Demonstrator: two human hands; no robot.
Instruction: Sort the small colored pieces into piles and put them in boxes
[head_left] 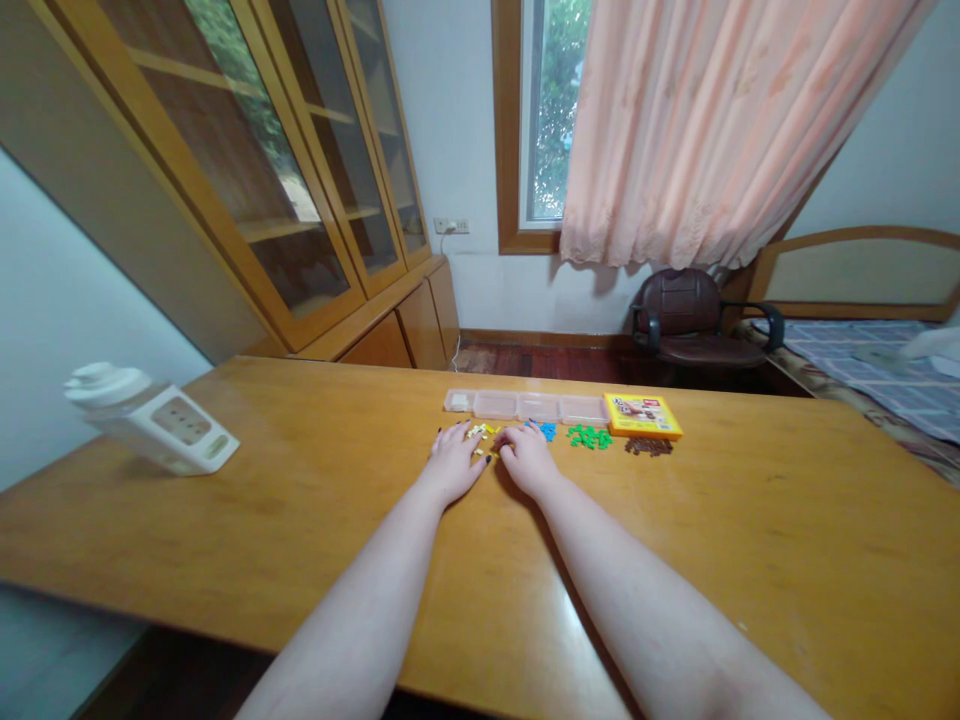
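Observation:
My left hand (452,468) rests palm down on the table with its fingers spread around a pile of small pale yellow pieces (478,431). Close beside it, my right hand (529,462) has its fingers curled down by a few bright yellow pieces (492,430); anything between those fingertips is hidden. Small blue pieces (550,432) lie just beyond the right hand, partly covered by it. Farther right are piles of green pieces (589,437) and brown pieces (649,447). A row of several shallow clear plastic trays (496,405) stands behind the piles, with pale pieces in the leftmost one.
A yellow box (643,415) with printed pictures lies at the right end of the trays. On the left of the wooden table (337,560) stands a white-lidded bottle (154,420). Beyond are a glass-door cabinet (330,150), a brown chair (690,315) and a bed (862,350).

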